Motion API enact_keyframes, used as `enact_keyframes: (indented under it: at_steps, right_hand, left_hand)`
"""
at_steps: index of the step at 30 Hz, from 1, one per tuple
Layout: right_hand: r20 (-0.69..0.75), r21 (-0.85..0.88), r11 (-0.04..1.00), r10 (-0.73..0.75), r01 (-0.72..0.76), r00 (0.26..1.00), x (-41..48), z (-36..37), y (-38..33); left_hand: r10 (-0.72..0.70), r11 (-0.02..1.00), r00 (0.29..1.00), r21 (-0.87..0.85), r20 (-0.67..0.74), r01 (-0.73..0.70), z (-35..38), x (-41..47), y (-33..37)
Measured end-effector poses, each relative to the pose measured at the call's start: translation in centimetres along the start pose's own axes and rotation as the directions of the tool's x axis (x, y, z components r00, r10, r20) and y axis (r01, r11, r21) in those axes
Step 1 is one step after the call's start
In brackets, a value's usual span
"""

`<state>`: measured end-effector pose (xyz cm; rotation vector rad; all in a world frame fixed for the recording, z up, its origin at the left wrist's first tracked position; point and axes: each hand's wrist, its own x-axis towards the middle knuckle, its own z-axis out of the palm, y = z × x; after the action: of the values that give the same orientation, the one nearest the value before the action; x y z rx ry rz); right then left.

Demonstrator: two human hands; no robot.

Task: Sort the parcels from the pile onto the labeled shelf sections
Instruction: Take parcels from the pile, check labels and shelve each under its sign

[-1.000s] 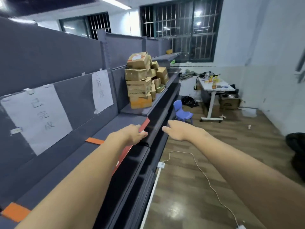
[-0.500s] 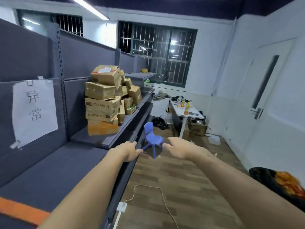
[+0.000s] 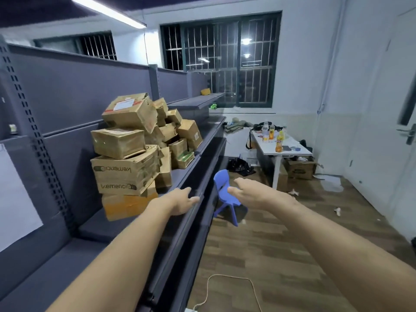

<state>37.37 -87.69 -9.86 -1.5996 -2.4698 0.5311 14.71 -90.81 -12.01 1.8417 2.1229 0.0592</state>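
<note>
L hand (image 3: 180, 200) just below parcels (image 3: 135, 145)

Brown cardboard parcels (image 3: 135, 140) stacked in leaning pile on grey shelf (image 3: 180, 176), some dented.

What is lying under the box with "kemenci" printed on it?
An orange-fronted box lies under the kemenci box, on the shelf. Its rear part is hidden.
</note>
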Motion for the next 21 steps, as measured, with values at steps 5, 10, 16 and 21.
enact_keyframes:
  at_steps: [5,10,16,21]
  right_hand:
    - [0.025,0.028,0.998,-0.062,0.061,0.998,10.4,-3.5,4.9]
    - [0.026,0.083,0.987,-0.143,0.140,0.989,19.2,-7.2,5.8]
    - [0.072,0.104,0.960,-0.269,0.261,0.960,28.8,-5.6,4.2]
    - [0.088,0.106,0.934,-0.349,0.340,0.933,38.1,-4.0,1.3]
  left_hand:
    - [-0.053,0.999,0.992,-0.018,-0.116,0.052,-4.7,8.8,2.2]
    - [-0.138,0.990,0.966,-0.010,-0.217,0.140,-9.9,14.6,2.4]
    - [-0.280,0.959,0.907,-0.053,-0.314,0.278,-15.1,20.4,-1.8]
    - [-0.390,0.920,0.808,-0.166,-0.441,0.354,-19.3,24.6,-8.0]
